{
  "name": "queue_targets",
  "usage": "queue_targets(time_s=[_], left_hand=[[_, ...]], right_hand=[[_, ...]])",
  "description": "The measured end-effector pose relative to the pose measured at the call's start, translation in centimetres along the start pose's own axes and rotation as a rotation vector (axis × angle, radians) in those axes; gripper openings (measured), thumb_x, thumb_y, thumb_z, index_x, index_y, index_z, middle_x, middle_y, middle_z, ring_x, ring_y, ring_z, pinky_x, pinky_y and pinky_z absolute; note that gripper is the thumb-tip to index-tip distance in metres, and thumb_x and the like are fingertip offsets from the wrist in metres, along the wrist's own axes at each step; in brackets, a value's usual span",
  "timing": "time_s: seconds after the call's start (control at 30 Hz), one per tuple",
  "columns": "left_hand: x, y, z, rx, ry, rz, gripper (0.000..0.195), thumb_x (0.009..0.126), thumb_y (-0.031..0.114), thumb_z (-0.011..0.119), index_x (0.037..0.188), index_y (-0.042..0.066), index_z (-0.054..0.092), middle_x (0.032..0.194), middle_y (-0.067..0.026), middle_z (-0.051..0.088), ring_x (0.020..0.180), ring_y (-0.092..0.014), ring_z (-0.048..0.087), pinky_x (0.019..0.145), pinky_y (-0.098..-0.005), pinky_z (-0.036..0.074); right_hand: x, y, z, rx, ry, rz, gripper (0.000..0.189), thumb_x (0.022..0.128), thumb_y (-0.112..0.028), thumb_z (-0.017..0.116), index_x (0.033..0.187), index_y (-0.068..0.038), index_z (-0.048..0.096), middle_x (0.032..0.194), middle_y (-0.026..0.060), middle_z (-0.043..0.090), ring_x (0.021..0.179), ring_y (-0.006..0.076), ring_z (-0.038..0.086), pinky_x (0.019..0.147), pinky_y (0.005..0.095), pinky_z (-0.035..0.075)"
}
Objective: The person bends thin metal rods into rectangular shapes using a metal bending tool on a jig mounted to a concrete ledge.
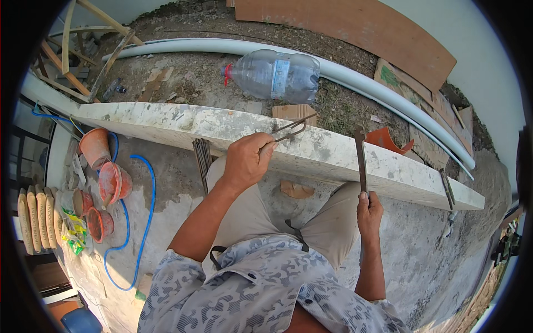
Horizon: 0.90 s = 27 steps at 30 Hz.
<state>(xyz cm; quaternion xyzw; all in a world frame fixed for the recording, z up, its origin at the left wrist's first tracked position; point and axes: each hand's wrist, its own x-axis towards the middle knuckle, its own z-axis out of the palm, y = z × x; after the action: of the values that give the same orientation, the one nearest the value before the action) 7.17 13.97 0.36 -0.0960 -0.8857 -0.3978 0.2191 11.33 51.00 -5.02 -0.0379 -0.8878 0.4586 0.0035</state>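
Note:
My left hand (250, 160) is closed around a thin steel rod (297, 132) whose far end is bent back in a narrow hook. The hooked part lies over the top of a low, pale concrete wall (320, 145). In my right hand (369, 214) I grip a long, rusty flat metal bar (361, 162), pointing away from me across the wall's near edge. Its exact kind is unclear. Left of my left knee, a bundle of thin steel rods (202, 162) leans against the wall. A few bent rods (447, 189) hang over the wall at the right.
Beyond the wall lie a large plastic water bottle (258, 77), long white pipes (374, 93) and a curved orange piece (385, 140). At left stand orange buckets (95, 147), a blue hose (152, 183) and cement bags (37, 220). Timber pieces (89, 50) stand at far left.

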Motion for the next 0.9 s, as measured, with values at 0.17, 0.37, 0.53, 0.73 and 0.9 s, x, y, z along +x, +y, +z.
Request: queue_targets(time_s=[0.17,0.37,0.53,0.73,0.9], left_hand=[[-0.5,-1.5,-0.3,0.318,-0.124,0.172,0.006,0.088,0.011,0.073,0.09,0.005,0.07,0.083,-0.0101,0.069,0.078,-0.029,0.065,0.07,-0.0402,0.054],[-2.3,-3.9,0.3,0.458,-0.31,0.222,0.008,0.086,0.011,0.075,0.089,0.005,0.071,0.082,-0.0083,0.064,0.085,-0.028,0.06,0.076,-0.0405,0.054],[-2.6,-2.9,0.4,0.466,-0.253,0.228,0.009,0.085,0.01,0.075,0.089,0.005,0.071,0.087,-0.0089,0.065,0.09,-0.028,0.059,0.081,-0.0399,0.053],[-2.1,-4.7,0.1,0.461,-0.207,0.201,0.007,0.082,0.008,0.075,0.088,0.004,0.072,0.089,-0.0094,0.065,0.094,-0.028,0.058,0.086,-0.0386,0.053],[-2.6,-6.1,0.0,0.291,-0.285,0.105,0.017,0.083,0.008,0.077,0.098,0.002,0.074,0.101,-0.0111,0.07,0.095,-0.03,0.06,0.089,-0.0428,0.051]], right_hand=[[-2.8,3.0,0.9,0.16,-0.002,0.151,0.038,0.111,-0.037,0.054,0.09,-0.006,0.059,0.057,-0.0054,0.043,0.05,0.004,0.038,0.046,0.0253,0.031],[-3.7,3.6,0.2,0.073,-0.029,0.149,0.038,0.11,-0.033,0.057,0.086,-0.004,0.057,0.061,-0.0017,0.047,0.056,0.0074,0.042,0.051,0.0291,0.035],[-3.5,2.3,0.2,0.03,-0.061,0.124,0.037,0.109,-0.03,0.06,0.087,0.0,0.057,0.063,0.003,0.05,0.061,0.011,0.044,0.055,0.0332,0.039],[-3.0,2.2,1.2,0.046,-0.068,0.069,0.041,0.11,-0.036,0.058,0.083,-0.006,0.054,0.06,-0.0029,0.047,0.053,0.0069,0.044,0.049,0.0283,0.036],[-3.2,1.2,0.5,0.128,-0.123,0.19,0.036,0.109,-0.03,0.059,0.088,0.0,0.058,0.063,0.0035,0.051,0.06,0.0119,0.045,0.055,0.0331,0.04]])
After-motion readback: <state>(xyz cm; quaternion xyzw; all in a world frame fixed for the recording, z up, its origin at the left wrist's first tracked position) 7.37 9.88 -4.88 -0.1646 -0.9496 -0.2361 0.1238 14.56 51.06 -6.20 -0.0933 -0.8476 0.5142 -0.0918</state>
